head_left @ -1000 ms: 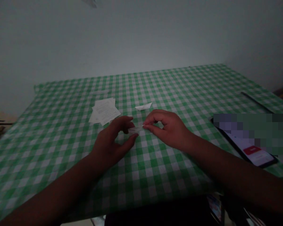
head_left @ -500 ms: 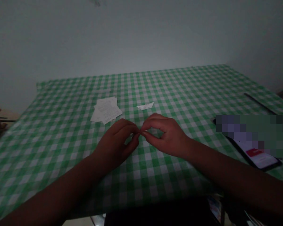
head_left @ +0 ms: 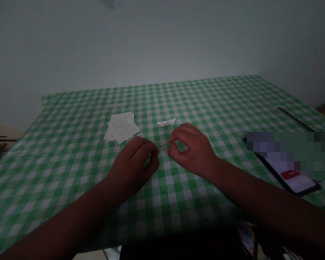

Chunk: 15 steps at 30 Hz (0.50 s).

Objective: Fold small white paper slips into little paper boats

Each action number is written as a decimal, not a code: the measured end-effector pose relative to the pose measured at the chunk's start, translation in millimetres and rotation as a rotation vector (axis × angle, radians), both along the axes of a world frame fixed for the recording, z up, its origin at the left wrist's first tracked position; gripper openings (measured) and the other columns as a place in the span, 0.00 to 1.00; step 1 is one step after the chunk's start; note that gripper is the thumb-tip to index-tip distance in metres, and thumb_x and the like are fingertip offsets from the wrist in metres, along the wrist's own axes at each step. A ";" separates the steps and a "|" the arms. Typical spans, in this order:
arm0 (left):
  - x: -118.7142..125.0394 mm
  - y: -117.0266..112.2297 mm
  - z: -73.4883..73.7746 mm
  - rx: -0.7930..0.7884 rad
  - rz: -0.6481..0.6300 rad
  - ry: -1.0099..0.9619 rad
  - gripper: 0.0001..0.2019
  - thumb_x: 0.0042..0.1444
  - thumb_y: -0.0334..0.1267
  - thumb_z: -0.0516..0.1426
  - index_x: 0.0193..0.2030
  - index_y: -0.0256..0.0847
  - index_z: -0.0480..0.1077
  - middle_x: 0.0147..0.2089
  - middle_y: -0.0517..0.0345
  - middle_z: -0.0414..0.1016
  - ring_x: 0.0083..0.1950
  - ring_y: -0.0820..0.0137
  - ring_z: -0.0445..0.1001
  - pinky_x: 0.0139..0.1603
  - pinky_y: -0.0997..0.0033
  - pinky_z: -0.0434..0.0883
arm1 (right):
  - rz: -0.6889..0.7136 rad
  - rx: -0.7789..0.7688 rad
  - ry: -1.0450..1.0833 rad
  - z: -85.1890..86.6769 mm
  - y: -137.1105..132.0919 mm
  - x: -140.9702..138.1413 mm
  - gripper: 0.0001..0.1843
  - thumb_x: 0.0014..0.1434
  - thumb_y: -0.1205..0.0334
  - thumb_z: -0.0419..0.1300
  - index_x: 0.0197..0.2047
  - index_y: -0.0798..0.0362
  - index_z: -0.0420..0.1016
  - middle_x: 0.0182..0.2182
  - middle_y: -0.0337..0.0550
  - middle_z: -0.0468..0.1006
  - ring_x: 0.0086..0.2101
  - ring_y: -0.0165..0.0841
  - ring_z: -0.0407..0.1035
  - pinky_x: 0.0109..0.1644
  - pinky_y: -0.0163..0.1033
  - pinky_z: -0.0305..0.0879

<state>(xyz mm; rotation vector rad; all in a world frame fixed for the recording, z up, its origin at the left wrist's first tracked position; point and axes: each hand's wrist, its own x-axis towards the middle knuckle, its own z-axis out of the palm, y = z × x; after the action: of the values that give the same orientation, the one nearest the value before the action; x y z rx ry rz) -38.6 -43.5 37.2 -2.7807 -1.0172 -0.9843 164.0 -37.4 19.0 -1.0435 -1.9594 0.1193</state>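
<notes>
Both hands rest on a green and white checked tablecloth (head_left: 70, 159) near the middle of the table. My left hand (head_left: 137, 164) pinches one end of a small thin pale strip (head_left: 162, 147), folded paper by the look of it. My right hand (head_left: 192, 150) pinches the other end, its fingers curled. The strip spans the small gap between the two pinches, just above the cloth.
Behind the hands lie a small stack of white paper sheets (head_left: 121, 127) and a little folded white paper piece (head_left: 166, 122). A phone (head_left: 289, 173) with a lit screen lies at the right. A dark thin bar (head_left: 295, 117) lies at the far right edge.
A second ago the left hand was open beside the strip held by the right. The left fingers then closed on it, and the hands have now drawn slightly apart.
</notes>
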 end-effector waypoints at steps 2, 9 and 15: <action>-1.0 0.4 0.8 -0.008 0.043 -0.002 0.05 0.59 0.27 0.56 0.39 0.41 0.66 0.37 0.57 0.72 0.39 0.70 0.73 0.38 0.70 0.73 | -0.052 -0.007 0.030 0.8 3.0 4.0 0.08 0.51 0.73 0.55 0.30 0.49 0.67 0.28 0.40 0.73 0.34 0.36 0.68 0.42 0.45 0.65; -0.8 3.7 -1.8 0.032 -0.074 0.009 0.06 0.60 0.27 0.57 0.41 0.40 0.66 0.38 0.56 0.73 0.39 0.70 0.72 0.40 0.69 0.73 | 0.149 -0.053 0.008 3.7 -7.4 -4.4 0.05 0.56 0.70 0.56 0.36 0.52 0.71 0.35 0.46 0.76 0.39 0.38 0.69 0.45 0.45 0.66; 2.1 2.6 2.0 0.018 -0.031 0.033 0.05 0.59 0.26 0.55 0.38 0.39 0.66 0.36 0.55 0.72 0.38 0.68 0.70 0.39 0.66 0.71 | 0.172 -0.005 -0.146 0.0 -10.1 -5.3 0.07 0.64 0.66 0.54 0.36 0.53 0.72 0.36 0.47 0.77 0.39 0.38 0.67 0.45 0.48 0.63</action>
<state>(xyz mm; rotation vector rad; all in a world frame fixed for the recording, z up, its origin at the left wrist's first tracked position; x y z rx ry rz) -36.6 -40.9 39.2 -2.7965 -0.9591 -0.9422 158.6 -47.5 19.0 -0.9071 -2.1814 0.1464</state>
